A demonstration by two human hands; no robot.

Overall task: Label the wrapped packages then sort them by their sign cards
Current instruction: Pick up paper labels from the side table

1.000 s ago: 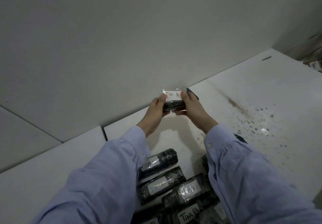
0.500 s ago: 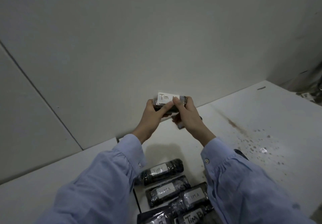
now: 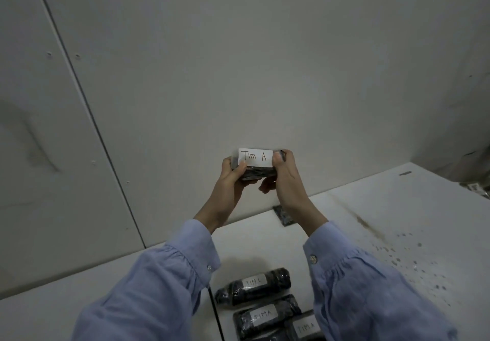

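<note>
Black-wrapped, labelled "Tim A": gripping package [image 3: 255, 175] with left hand [image 3: 231, 182] and right hand [image 3: 287, 182], 1 at each end, above table [image 3: 252, 247].

Facing a pale grey panelled wall [image 3: 265, 62], taking up the whole far side under dim, even light. Showing a dark seam [image 3: 92, 117] slanting down its left part, with small screw heads [image 3: 77, 56] beside it. Meeting a white tabletop [image 3: 397, 208] on the near right, carrying a brownish streak [image 3: 368, 228] and dark speckles [image 3: 397, 258]. Butting against a second white tabletop [image 3: 79, 287] on the near left, leaving a thin dark gap [image 3: 218, 324] between.
</note>
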